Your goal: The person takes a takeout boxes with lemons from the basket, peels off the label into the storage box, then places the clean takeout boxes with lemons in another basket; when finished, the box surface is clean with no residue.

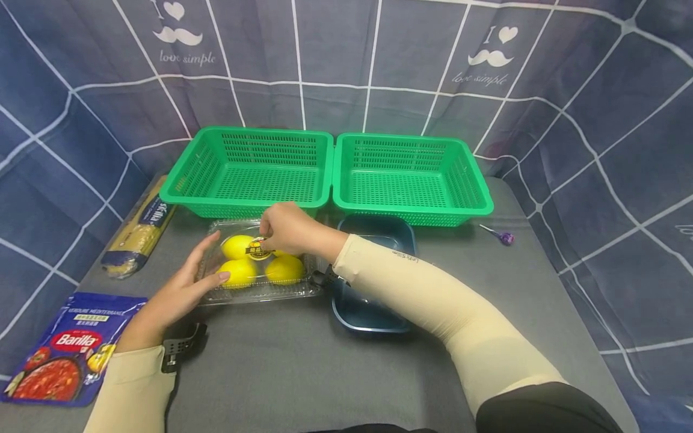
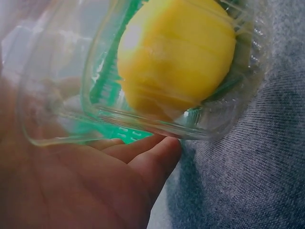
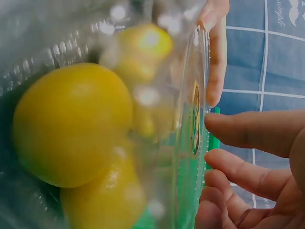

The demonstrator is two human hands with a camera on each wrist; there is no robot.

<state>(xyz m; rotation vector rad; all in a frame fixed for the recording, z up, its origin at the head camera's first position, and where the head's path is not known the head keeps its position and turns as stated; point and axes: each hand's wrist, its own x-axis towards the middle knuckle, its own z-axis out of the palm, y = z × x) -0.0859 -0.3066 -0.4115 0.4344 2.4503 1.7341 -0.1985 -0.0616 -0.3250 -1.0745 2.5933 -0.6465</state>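
The box (image 1: 271,293) is in front of the left basket (image 1: 245,203), lid (image 1: 238,228) on, lemons (image 1: 239,272) in; most seems undone. My left hand (image 1: 186,281) touches it, fingers straight; I can't tell if my right hand (image 1: 292,228) pinches the label (image 1: 255,249).

Yellow fruit (image 2: 176,57) inside clear container (image 2: 205,126); left hand (image 2: 102,176) at edge; grey cloth (image 2: 248,157).

Obst. behind pkg (image 1: 265,293): 2 bskts (image 1: 267,180)

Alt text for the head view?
A person's left hand is at the side of a clear plastic clamshell of lemons, the right hand at its label. Two green baskets stand behind; a blue bin sits to its right.
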